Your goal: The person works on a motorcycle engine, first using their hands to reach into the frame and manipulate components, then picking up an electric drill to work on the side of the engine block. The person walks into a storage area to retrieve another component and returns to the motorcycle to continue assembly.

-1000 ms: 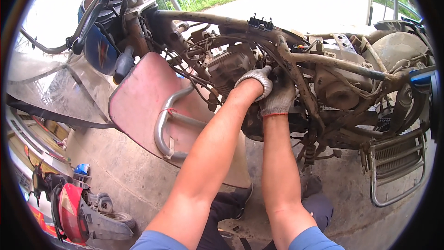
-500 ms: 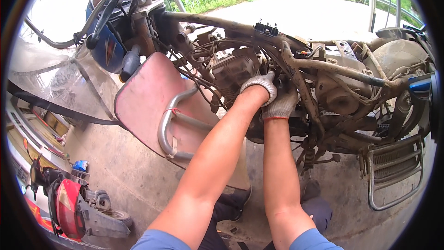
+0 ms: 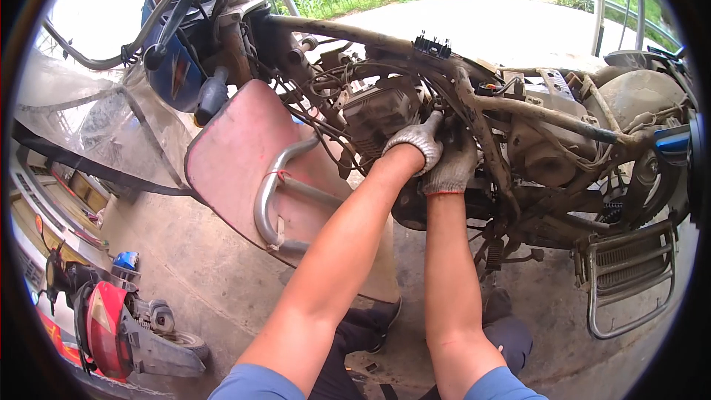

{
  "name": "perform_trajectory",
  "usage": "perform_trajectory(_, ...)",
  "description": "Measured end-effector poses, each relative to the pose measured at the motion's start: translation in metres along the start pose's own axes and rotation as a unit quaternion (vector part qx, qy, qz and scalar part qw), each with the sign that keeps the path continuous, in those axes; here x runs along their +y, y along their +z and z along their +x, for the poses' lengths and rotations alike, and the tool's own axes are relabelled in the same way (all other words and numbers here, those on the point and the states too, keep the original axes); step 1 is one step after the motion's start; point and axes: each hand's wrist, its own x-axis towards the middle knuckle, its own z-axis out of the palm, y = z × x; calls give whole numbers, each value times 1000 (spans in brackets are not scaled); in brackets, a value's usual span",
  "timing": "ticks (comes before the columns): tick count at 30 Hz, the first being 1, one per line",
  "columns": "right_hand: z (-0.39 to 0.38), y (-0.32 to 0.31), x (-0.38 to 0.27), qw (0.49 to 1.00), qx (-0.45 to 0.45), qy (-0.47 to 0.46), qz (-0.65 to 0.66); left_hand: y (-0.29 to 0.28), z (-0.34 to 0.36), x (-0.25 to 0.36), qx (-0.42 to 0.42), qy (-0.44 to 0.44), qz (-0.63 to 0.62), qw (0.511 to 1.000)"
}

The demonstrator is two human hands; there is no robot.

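Both my hands wear knitted work gloves and reach into the middle of a partly stripped motorcycle (image 3: 548,111). Just behind the finned engine cylinder (image 3: 379,112), my left hand (image 3: 416,142) is closed, a digit stretched up against the parts there. What it grips is hidden by the glove. My right hand (image 3: 450,167), in a glove dark with grease, sits close beside it on the right, below the frame tube (image 3: 474,104). Its fingers disappear among dark parts, so their pose does not show. Cables and hoses (image 3: 307,96) run around the engine.
A pink leg shield (image 3: 237,137) with a bent metal crash bar (image 3: 264,204) stands left of my forearms. A folding metal rack (image 3: 633,281) juts out at lower right. The handlebar and blue front fairing (image 3: 174,74) are at upper left. A red scooter (image 3: 111,326) stands at lower left.
The view has shifted slightly. My hands stay at the same spot behind the cylinder, the left one turned a little, with its outstretched digit showing more.
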Motion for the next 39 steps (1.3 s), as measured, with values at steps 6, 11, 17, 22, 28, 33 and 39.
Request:
perform_trajectory(6, 8, -6, -1, 999, 34, -26, -11, -5, 8, 12, -2, -31, 53, 998)
perform_trajectory(11, 24, -17, 1, 994, -96, 40, 29, 0, 25, -4, 6, -3, 0, 1000)
perform_trajectory(17, 60, -54, -4, 963, -268, 32, -16, -1, 32, 4, -13, 9, -28, 999)
perform_trajectory(22, 3, -5, 3, 997, 65, -26, -22, 7, 8, -6, 5, 21, -14, 1000)
perform_trajectory(28, -46, 45, 9, 993, 106, -15, -50, -4, -1, 12, -9, -40, 17, 999)
perform_trajectory(33, -47, 35, -6, 999, -4, 48, 2, -7, 4, 10, 8, -24, -55, 998)
perform_trajectory(39, -35, 27, 7, 993, 47, 17, 103, -2, 26, -10, -18, -19, -40, 999)
